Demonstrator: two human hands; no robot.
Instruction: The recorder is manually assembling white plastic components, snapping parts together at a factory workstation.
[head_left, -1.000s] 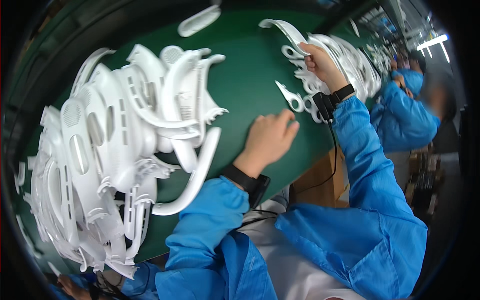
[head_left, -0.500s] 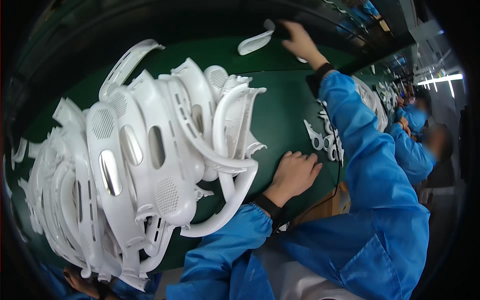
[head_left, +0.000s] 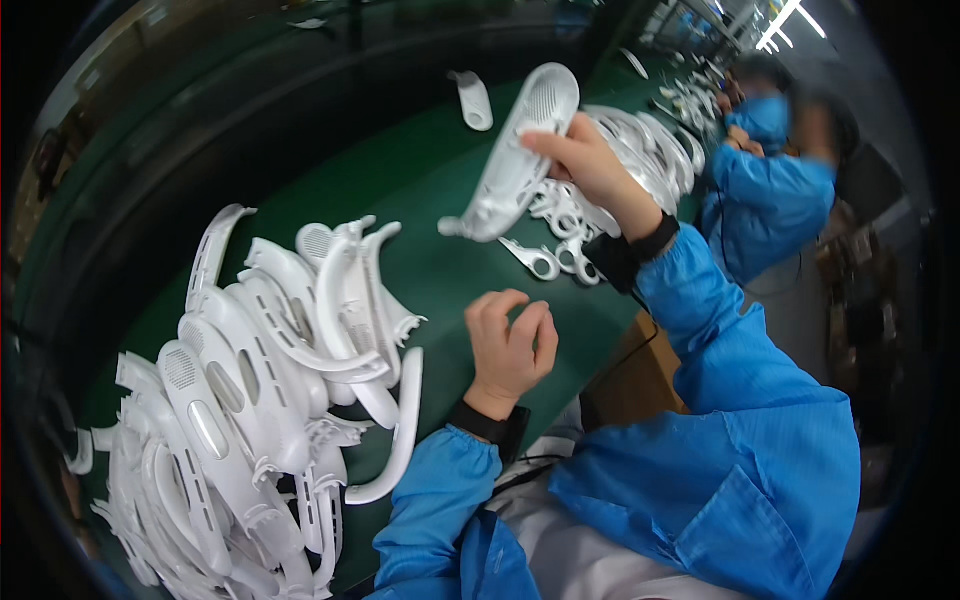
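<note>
My right hand [head_left: 592, 168] grips a long white plastic shell [head_left: 508, 172] by its edge and holds it raised over the green table. The shell has a rounded end with a patch of small holes and a narrower end toward me. Nearer to me, my left hand [head_left: 510, 345] is empty, its fingers bent and apart, just below the shell's narrow end. Small white ring-shaped parts [head_left: 568, 225] lie partly hidden behind my right hand and the shell.
A large heap of white plastic shells [head_left: 250, 400] covers the left of the green table [head_left: 440, 270]. Another pile [head_left: 650, 150] lies beyond my right hand. One white piece [head_left: 474, 102] sits near the far edge. Two people in blue [head_left: 765, 200] are at the far right. A cardboard box [head_left: 640, 375] stands below the table edge.
My right hand has come back from the far side of the table and now holds a white shell. The left hand has lifted from the table and curled its fingers. The view has shifted.
</note>
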